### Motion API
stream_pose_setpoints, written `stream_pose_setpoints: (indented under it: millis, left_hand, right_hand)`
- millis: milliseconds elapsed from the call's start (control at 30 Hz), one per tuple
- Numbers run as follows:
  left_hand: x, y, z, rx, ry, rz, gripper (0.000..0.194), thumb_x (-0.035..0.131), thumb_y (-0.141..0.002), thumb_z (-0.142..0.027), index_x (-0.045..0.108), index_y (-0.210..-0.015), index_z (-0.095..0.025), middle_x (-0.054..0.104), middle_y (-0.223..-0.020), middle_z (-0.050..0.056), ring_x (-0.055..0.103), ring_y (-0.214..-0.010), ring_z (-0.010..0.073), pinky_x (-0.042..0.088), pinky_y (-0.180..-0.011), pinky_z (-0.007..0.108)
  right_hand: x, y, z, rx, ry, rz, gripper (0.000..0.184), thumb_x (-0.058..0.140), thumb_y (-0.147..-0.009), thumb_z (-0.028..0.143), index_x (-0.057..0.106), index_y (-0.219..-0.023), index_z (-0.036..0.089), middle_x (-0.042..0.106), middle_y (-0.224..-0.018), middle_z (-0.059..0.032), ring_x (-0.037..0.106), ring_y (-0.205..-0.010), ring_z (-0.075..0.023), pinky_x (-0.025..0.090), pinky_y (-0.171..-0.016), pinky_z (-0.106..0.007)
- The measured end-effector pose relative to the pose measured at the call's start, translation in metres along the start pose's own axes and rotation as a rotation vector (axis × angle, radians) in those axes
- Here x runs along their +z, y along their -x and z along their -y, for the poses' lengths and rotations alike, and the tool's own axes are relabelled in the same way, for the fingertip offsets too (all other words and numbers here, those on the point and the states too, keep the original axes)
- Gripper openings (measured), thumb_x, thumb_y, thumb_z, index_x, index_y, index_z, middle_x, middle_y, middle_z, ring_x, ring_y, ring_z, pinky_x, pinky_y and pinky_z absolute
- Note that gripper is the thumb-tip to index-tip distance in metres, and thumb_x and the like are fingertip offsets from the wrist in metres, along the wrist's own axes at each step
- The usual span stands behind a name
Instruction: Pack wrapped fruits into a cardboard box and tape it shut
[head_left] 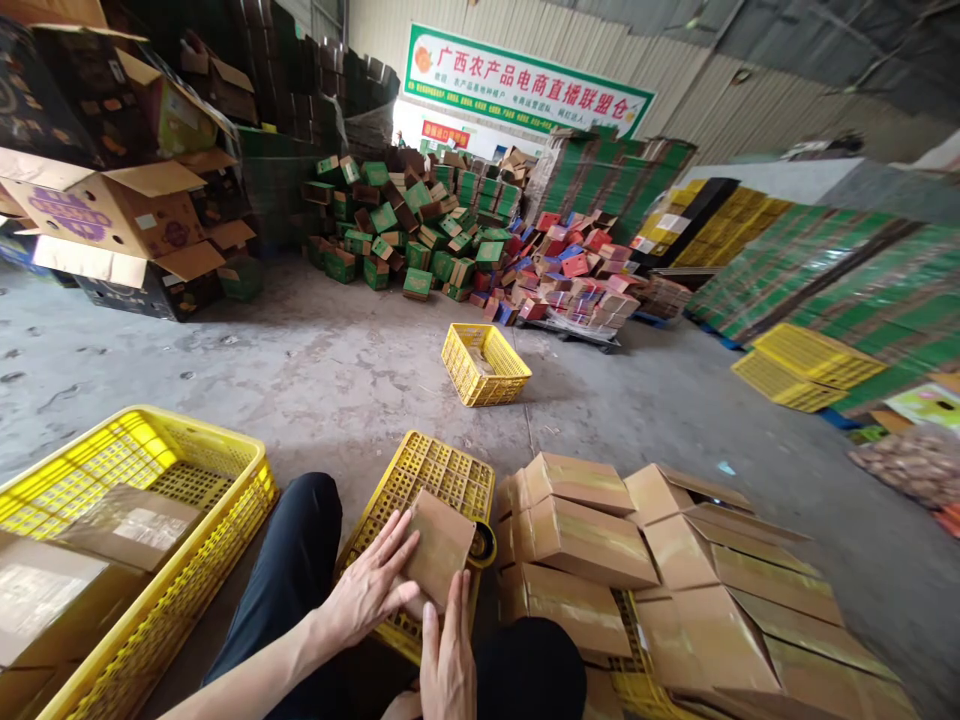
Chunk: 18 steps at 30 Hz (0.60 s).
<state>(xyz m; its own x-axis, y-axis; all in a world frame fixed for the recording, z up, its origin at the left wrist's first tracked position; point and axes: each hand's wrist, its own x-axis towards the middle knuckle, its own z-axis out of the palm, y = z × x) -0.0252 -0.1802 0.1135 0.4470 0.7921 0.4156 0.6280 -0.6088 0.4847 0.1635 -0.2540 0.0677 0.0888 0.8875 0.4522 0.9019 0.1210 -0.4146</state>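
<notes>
A small brown cardboard box (437, 548) rests on a yellow plastic crate (442, 460) turned bottom up between my knees. My left hand (371, 578) lies along the left side of the box, its fingers stretched out and touching the cardboard. Against the near right edge, my right hand (448, 650) presses with straight, flat fingers. A roll of tape (484, 545) with a dark centre sits just right of the box on the crate. The underside of the box is hidden.
Taped boxes (577, 540) are stacked close on my right. At left stands a yellow crate (259, 470) holding boxes. Ahead on the floor is another yellow crate (487, 385). Farther back are heaped green cartons (416, 250) and red cartons (574, 265).
</notes>
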Motion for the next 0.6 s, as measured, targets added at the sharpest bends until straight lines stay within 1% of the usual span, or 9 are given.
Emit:
stream_pose_setpoints:
  millis: [100, 200, 267, 367, 433, 533, 600]
  left_hand:
    - [-0.003, 0.012, 0.001, 0.004, 0.031, 0.002, 0.076, 0.047, -0.105, -0.058, 0.019, -0.169, -0.027, 0.028, -0.172, 0.009, 0.030, -0.157, 0.0299, 0.046, -0.121, 0.046]
    - [-0.003, 0.010, 0.000, 0.007, 0.020, -0.013, 0.073, 0.047, -0.106, -0.056, 0.024, -0.168, -0.025, 0.032, -0.170, 0.010, 0.031, -0.157, 0.0300, 0.044, -0.122, 0.045]
    - [-0.003, 0.006, -0.003, 0.025, 0.014, -0.018, 0.074, 0.048, -0.105, -0.058, 0.026, -0.168, -0.024, 0.035, -0.169, 0.011, 0.031, -0.157, 0.0308, 0.043, -0.123, 0.046]
    - [-0.003, 0.006, -0.010, 0.049, 0.002, 0.022, 0.078, 0.047, -0.103, -0.063, 0.027, -0.168, -0.024, 0.037, -0.168, 0.010, 0.031, -0.157, 0.0318, 0.040, -0.124, 0.049]
    - [-0.004, 0.009, -0.015, 0.055, -0.012, 0.063, 0.078, 0.046, -0.103, -0.066, 0.027, -0.167, -0.025, 0.038, -0.168, 0.010, 0.032, -0.157, 0.0322, 0.037, -0.125, 0.053]
    - [-0.007, 0.010, -0.022, 0.055, -0.020, 0.095, 0.077, 0.044, -0.103, -0.066, 0.033, -0.166, -0.023, 0.040, -0.166, 0.011, 0.034, -0.156, 0.0318, 0.034, -0.126, 0.055]
    - [-0.010, 0.006, -0.023, 0.057, -0.019, 0.105, 0.072, 0.044, -0.105, -0.065, 0.039, -0.163, -0.022, 0.044, -0.164, 0.011, 0.038, -0.155, 0.0306, 0.031, -0.128, 0.054]
  right_hand:
    - [0.000, 0.006, 0.000, -0.007, 0.016, -0.024, 0.071, 0.033, -0.110, 0.050, 0.012, -0.170, 0.019, 0.042, -0.165, -0.0180, 0.058, -0.140, -0.0353, 0.060, -0.102, -0.046]
    - [-0.004, 0.004, -0.003, -0.010, 0.029, -0.019, 0.069, 0.032, -0.110, 0.049, 0.013, -0.170, 0.019, 0.045, -0.164, -0.0175, 0.060, -0.139, -0.0345, 0.061, -0.101, -0.045]
    - [-0.006, 0.002, -0.005, -0.034, 0.061, -0.020, 0.069, 0.032, -0.110, 0.048, 0.013, -0.170, 0.019, 0.045, -0.163, -0.0180, 0.059, -0.139, -0.0360, 0.061, -0.101, -0.047]
    - [-0.007, 0.004, -0.005, -0.108, 0.122, 0.006, 0.070, 0.036, -0.109, 0.047, 0.013, -0.170, 0.023, 0.046, -0.163, -0.0161, 0.053, -0.144, -0.0394, 0.058, -0.104, -0.053]
    - [-0.006, 0.006, -0.003, -0.130, 0.129, 0.021, 0.069, 0.036, -0.109, 0.048, 0.013, -0.170, 0.025, 0.049, -0.162, -0.0146, 0.052, -0.145, -0.0396, 0.056, -0.106, -0.055]
    - [-0.007, 0.004, -0.002, -0.120, 0.108, 0.006, 0.065, 0.030, -0.111, 0.047, 0.016, -0.170, 0.024, 0.052, -0.159, -0.0144, 0.057, -0.141, -0.0369, 0.055, -0.107, -0.055]
    - [-0.010, 0.000, -0.002, -0.134, 0.095, 0.013, 0.060, 0.029, -0.112, 0.043, 0.023, -0.169, 0.025, 0.057, -0.156, -0.0132, 0.059, -0.139, -0.0346, 0.055, -0.107, -0.052]
